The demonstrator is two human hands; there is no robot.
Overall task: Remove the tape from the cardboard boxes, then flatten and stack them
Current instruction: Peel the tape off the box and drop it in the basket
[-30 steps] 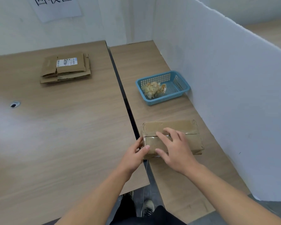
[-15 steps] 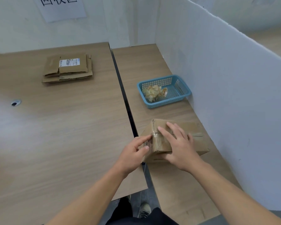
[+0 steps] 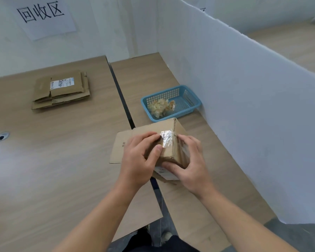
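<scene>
A small brown cardboard box (image 3: pixel 149 130) is held up off the table, tilted, over the gap between the two tabletops. Clear shiny tape (image 3: pixel 166 138) wraps over its near top edge. My left hand (image 3: pixel 141 159) grips the box's left side, fingertips and thumb at the tape. My right hand (image 3: pixel 189 162) grips the box's right end, thumb under its bottom edge. A stack of flattened boxes (image 3: pixel 61 90), the top one with a white label, lies at the far left.
A blue plastic basket (image 3: pixel 187 99) with crumpled tape pieces sits by the white partition (image 3: pixel 244 106) on the right. Two wooden tabletops (image 3: pixel 53 160) meet at a dark gap. A cable hole (image 3: pixel 1 136) is at the left. A paper sign hangs on the back wall.
The box has been lifted off the right tabletop and turned, its taped edge now facing me. Both hands shifted from resting on top to gripping its sides.
</scene>
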